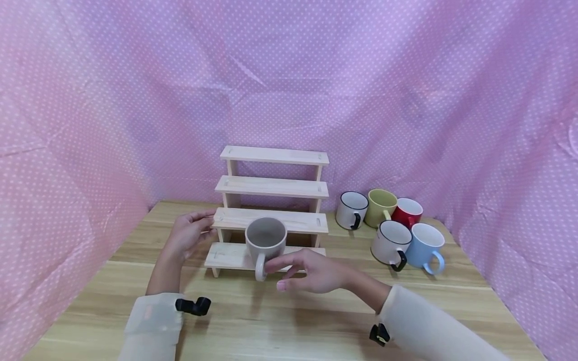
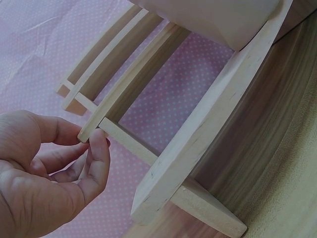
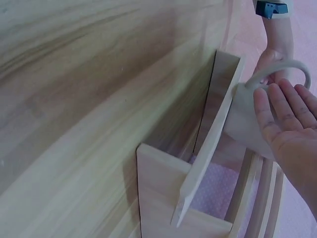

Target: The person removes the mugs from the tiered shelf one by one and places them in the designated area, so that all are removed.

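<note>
On the lowest step of a pale wooden tiered rack (image 1: 271,186) stands a light grey mug (image 1: 266,235), upright, its handle facing the front edge. My left hand (image 1: 191,233) pinches the left end of the second step from the bottom; thumb and fingertips meet around the board's tip in the left wrist view. Beside the mug's handle is my right hand (image 1: 311,271), its fingers extended. In the right wrist view the straight fingers (image 3: 285,106) lie close against the mug's side and handle; whether they touch it I cannot tell.
To the right of the rack stand several mugs: a white one with black rim (image 1: 351,210), a yellow-green one (image 1: 380,208), a red one (image 1: 408,213), another white black-rimmed one (image 1: 391,243) and a light blue one (image 1: 424,245). A pink dotted cloth (image 1: 280,75) hangs behind the wooden table (image 1: 235,321).
</note>
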`<state>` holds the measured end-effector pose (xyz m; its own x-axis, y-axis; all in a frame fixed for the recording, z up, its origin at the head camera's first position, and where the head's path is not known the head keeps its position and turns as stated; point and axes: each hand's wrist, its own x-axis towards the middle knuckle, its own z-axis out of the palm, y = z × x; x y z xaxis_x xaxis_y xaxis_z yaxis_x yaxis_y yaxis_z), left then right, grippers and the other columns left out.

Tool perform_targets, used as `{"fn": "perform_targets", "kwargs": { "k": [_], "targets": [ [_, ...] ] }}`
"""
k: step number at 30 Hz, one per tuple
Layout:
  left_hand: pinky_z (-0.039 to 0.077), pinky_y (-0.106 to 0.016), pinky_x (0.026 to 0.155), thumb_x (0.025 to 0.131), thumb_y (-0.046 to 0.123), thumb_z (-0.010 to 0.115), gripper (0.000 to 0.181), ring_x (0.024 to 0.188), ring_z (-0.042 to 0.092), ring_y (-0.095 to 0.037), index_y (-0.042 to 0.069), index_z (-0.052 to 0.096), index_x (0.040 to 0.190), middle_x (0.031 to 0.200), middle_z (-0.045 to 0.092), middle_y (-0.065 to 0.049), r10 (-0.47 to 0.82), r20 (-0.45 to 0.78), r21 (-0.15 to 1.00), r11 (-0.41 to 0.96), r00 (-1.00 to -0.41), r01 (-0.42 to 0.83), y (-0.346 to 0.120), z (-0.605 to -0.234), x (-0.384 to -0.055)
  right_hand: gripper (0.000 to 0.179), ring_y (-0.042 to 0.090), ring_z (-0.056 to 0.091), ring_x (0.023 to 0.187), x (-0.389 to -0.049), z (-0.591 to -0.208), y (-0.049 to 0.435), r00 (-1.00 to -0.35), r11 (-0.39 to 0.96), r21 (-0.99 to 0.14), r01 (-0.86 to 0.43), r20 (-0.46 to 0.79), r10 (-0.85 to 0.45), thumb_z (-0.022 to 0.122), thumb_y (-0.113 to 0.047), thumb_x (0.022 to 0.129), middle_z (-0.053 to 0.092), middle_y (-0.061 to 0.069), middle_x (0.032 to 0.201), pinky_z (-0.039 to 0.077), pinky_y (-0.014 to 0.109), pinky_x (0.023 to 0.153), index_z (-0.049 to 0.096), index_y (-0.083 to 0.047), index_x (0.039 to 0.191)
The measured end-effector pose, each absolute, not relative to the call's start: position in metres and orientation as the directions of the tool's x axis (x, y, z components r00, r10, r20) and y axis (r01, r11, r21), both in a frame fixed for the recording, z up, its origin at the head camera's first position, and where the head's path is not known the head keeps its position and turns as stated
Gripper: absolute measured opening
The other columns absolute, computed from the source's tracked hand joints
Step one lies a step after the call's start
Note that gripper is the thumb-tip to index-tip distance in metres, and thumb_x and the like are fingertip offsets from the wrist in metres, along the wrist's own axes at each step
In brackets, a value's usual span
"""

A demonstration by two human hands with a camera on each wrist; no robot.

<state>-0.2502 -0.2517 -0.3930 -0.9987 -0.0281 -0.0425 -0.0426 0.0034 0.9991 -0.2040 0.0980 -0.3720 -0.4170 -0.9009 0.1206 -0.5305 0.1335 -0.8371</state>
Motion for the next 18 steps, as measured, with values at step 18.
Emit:
{"fn": "perform_targets", "kwargs": {
  "k": [18],
  "targets": [
    [0.059,-0.029,0.095,0.106,0.008,0.054,0.045,0.094,0.062,-0.010,-0.010,0.045,0.146,0.119,0.057,-0.007,-0.028,-0.050,0.999,0.002,-0.998,-0.050,-0.252,-0.392,-0.250,0.046,0.018,0.053,0.134,-0.209,-0.390,0.081,-0.421,0.019,-0.968,-0.250,0.091,-0.902,0.064,-0.019,0.103,0.059,0.016,0.142,0.052,0.035,0.108,0.056,0.002,0.143]
  ]
}}
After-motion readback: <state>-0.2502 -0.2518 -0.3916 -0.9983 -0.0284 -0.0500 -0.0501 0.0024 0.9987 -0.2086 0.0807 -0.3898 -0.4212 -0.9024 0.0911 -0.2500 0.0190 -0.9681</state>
